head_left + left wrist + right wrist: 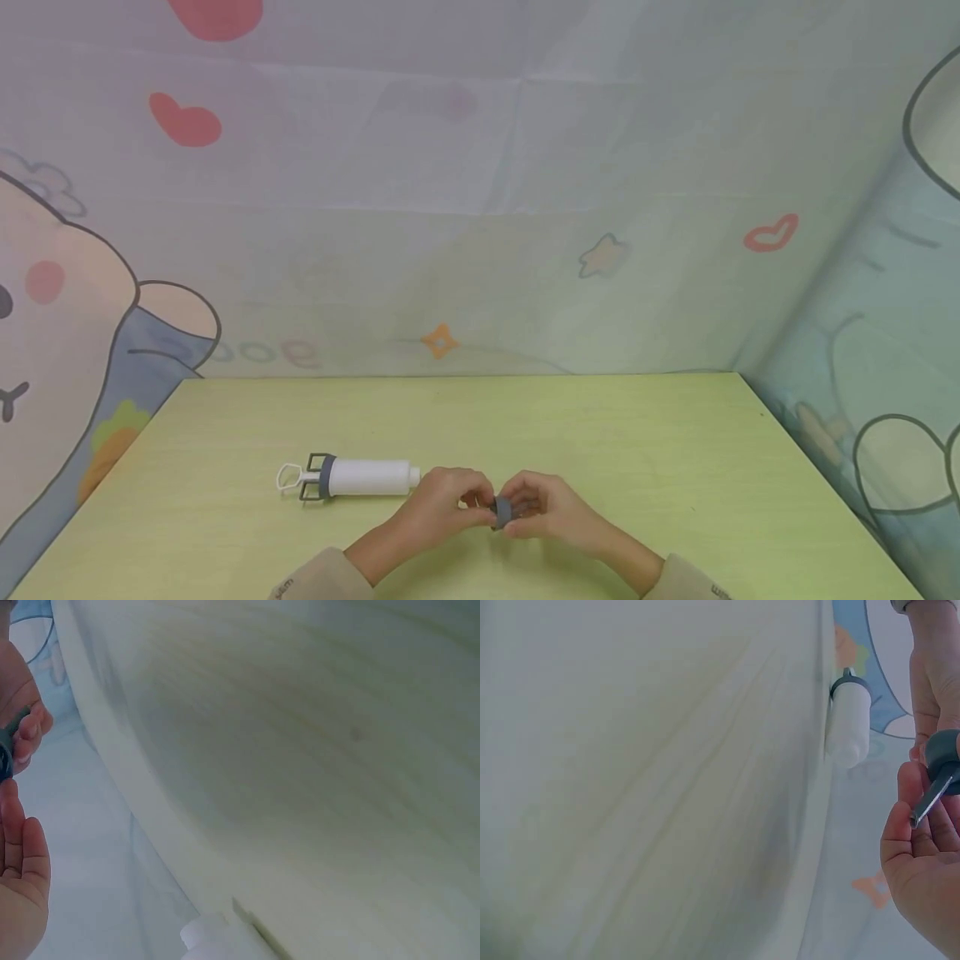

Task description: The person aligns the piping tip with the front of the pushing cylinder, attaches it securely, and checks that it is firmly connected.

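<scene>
In the head view both hands meet over the front of the table around a small dark grey cap (pixel 503 512). My left hand (pixel 447 507) pinches it from the left between thumb and fingers. From the other side my right hand (pixel 553 512) grips it, thumb below and fingers above. The right wrist view shows the round grey cap (pixel 942 750) with a narrow spout-like piece sticking out over the right palm. Just left of the left hand lies a white syringe-like press (pixel 371 477) with a grey collar, two grey side loops and a white pull handle.
The pale yellow-green table (pixel 637 442) stretches out around the hands. Behind it hangs a cloth backdrop (pixel 480 167) printed with hearts, stars and a cartoon animal, and more printed cloth (pixel 885 333) runs along the right side.
</scene>
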